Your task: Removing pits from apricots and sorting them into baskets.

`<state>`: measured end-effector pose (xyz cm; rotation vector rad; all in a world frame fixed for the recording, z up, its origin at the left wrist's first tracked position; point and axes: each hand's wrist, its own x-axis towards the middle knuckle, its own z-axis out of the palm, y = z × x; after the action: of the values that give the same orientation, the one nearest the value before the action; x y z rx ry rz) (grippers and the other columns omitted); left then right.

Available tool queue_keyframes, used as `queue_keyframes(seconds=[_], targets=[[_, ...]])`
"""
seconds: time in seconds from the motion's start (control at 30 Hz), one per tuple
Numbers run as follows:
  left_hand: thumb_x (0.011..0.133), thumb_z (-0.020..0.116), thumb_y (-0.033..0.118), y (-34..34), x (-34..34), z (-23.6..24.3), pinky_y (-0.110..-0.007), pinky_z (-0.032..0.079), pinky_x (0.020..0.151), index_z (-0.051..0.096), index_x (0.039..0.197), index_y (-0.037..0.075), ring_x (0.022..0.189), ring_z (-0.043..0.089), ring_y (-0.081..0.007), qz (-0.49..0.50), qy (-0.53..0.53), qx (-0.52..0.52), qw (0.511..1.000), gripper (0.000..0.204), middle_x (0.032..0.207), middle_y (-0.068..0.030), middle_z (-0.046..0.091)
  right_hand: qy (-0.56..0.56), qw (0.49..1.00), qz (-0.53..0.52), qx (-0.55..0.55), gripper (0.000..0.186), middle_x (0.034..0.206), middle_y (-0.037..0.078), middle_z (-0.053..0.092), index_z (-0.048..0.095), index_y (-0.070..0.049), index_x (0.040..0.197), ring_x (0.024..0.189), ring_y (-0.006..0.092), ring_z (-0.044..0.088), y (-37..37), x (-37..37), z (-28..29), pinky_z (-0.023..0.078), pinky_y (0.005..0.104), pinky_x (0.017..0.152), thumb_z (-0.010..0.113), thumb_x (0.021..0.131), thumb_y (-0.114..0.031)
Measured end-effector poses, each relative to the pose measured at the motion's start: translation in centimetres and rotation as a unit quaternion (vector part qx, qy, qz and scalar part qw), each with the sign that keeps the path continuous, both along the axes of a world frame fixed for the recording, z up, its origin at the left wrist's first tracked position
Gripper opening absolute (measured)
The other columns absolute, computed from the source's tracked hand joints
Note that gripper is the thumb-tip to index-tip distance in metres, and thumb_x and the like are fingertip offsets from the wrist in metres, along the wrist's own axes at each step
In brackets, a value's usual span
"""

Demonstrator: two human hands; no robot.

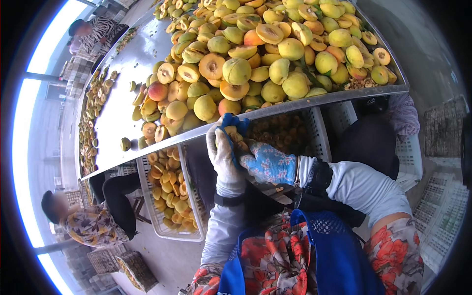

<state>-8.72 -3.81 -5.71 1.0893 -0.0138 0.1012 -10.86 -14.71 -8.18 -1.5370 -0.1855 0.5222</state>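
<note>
At the table's near edge my left hand [222,150], in a white glove with blue fingers, is closed around a yellow peach [231,131]. My right hand [269,162], in a blue flowered glove, presses up against it with bent fingers. What sits in the right hand's grip is hidden by the gloves and the peach. Just beyond both hands, a large heap of peaches [237,71], some whole and some halved with the pit showing, covers much of the metal table [110,130].
A white crate [195,216] of peach halves stands below the table's edge, left of my arms. Dark crate contents [280,130] show under the edge. One person [93,221] sits at the left; another [101,34] is at the far left. Stacked crates [437,211] stand at right.
</note>
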Motion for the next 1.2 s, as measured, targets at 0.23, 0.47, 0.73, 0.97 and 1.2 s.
queue_keyframes(seconds=[0.23,0.47,0.73,0.97,1.2], targets=[[0.101,0.045,0.034,0.5,-0.4,1.4,-0.047,0.053,0.089,0.049,0.123,-0.004,0.098,0.062,-0.0264,-0.041,0.022,0.006,0.999,0.044,0.114,-0.0173,0.059,0.292,0.938,0.077,0.173,0.03,0.065,0.006,0.054,0.051,-0.006,0.103,0.048,0.0149,0.053,-1.5,-0.1,5.0,0.043,0.0312,0.041,0.054,0.095,-0.035],[0.101,0.046,0.03,0.6,-0.2,2.4,-0.045,0.054,0.087,0.049,0.123,-0.004,0.093,0.063,-0.0261,-0.056,0.001,0.009,0.998,0.041,0.111,-0.0161,0.06,0.271,0.943,0.077,0.176,0.027,0.058,0.0,0.048,0.05,-0.01,0.09,0.04,0.0096,0.045,-1.8,0.2,5.9,0.034,0.0259,0.032,0.054,0.095,-0.036],[0.1,0.05,0.028,0.7,-0.2,2.0,-0.048,0.051,0.093,0.049,0.125,-0.003,0.105,0.059,-0.0249,-0.054,-0.006,0.035,0.998,0.04,0.114,-0.0158,0.059,0.275,0.941,0.079,0.182,0.036,0.056,0.002,0.048,0.05,-0.009,0.082,0.037,0.0114,0.046,-1.4,-0.1,5.4,0.037,0.0268,0.029,0.053,0.094,-0.042],[0.099,0.051,0.031,0.8,-0.3,2.6,-0.047,0.052,0.092,0.048,0.125,-0.003,0.103,0.06,-0.0251,-0.089,0.012,0.016,0.996,0.043,0.115,-0.0159,0.059,0.375,0.886,0.1,0.252,0.019,0.057,-0.006,0.042,0.049,-0.018,0.09,0.039,0.0042,0.039,-2.4,0.6,6.6,0.03,0.0208,0.031,0.053,0.097,-0.035],[0.099,0.049,0.034,0.1,-0.5,1.9,-0.048,0.053,0.089,0.047,0.125,-0.004,0.093,0.06,-0.0249,-0.053,-0.047,0.044,0.996,0.046,0.109,-0.0165,0.059,0.352,0.894,0.119,0.249,0.026,0.056,-0.002,0.046,0.049,-0.015,0.084,0.038,0.0099,0.041,-2.7,0.1,6.1,0.03,0.0268,0.03,0.051,0.095,-0.038]])
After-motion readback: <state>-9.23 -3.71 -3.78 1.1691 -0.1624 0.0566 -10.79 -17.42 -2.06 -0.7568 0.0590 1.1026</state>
